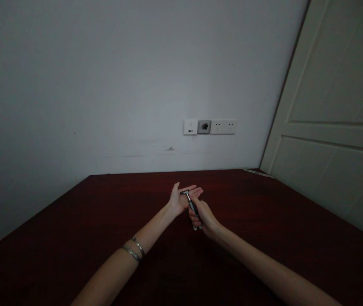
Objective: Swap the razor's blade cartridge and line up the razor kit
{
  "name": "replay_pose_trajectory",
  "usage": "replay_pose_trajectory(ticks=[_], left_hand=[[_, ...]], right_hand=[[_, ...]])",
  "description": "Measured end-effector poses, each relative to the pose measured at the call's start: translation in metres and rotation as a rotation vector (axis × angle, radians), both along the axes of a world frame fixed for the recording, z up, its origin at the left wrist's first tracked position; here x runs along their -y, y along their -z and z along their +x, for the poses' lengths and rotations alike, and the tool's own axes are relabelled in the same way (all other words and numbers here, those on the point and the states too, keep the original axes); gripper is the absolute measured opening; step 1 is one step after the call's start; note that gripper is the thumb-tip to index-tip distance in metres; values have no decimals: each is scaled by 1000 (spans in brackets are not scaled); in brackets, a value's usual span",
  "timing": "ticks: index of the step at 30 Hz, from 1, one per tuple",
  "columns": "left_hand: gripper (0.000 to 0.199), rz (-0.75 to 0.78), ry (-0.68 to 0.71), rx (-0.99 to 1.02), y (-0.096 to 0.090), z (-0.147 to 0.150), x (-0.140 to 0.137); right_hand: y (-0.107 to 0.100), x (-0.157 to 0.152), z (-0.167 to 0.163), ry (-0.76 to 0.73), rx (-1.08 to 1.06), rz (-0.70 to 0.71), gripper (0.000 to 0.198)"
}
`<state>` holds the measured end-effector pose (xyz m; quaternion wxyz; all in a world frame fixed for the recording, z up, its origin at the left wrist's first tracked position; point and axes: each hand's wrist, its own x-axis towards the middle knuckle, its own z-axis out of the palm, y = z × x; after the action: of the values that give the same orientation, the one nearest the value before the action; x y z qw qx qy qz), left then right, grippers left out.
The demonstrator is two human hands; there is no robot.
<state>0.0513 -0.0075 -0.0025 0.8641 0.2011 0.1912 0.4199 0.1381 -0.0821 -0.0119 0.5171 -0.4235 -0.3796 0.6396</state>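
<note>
My right hand (203,216) is closed round a small hammer-shaped tool (192,206). Its short metal head sits crosswise on a silver neck, and the handle is dark with pale ends showing below my fingers. My left hand (180,199) lies open, palm up, with its fingers stretched out to the right and the thumb raised. The tool's head is over the left palm; I cannot tell whether it touches the skin. Part of the left hand is hidden behind the right hand and the tool. Silver bangles (133,250) circle my left forearm.
Both hands are above a dark red wooden table (124,199). Its far edge meets a pale wall (120,85) with a row of sockets and switch plates (222,127). A panelled door (334,106) stands along the right side. A thin flat strip (258,172) lies at the far right corner.
</note>
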Motion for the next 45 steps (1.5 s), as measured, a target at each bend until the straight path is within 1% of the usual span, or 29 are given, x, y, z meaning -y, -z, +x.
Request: replay_pose_trajectory(ticks=[4,9,17,21,25,31,35,40,45], left_hand=[[64,22,-15,-14,-6,-2,6],[64,19,-33,-24,-7,0,9],[62,26,-28,-48,-7,0,8],[58,40,-32,-56,-6,-2,6],[56,54,-41,-61,-6,-2,6],[50,16,-125,-87,-10,0,8],[47,18,-163,-86,-13,-1,8],[45,33,-149,-90,-14,-1,7],[45,69,-163,-145,-15,0,8]], right_hand=[[6,-4,2,6,24,-8,41],[13,-8,3,61,90,-28,45],[12,-7,2,108,145,-3,45],[12,-6,2,99,137,27,44],[14,-7,2,97,174,43,45],[14,-5,0,105,228,143,47],[15,-4,-1,102,242,145,47],[18,-5,-1,97,240,175,47],[17,-4,-3,97,215,179,47]])
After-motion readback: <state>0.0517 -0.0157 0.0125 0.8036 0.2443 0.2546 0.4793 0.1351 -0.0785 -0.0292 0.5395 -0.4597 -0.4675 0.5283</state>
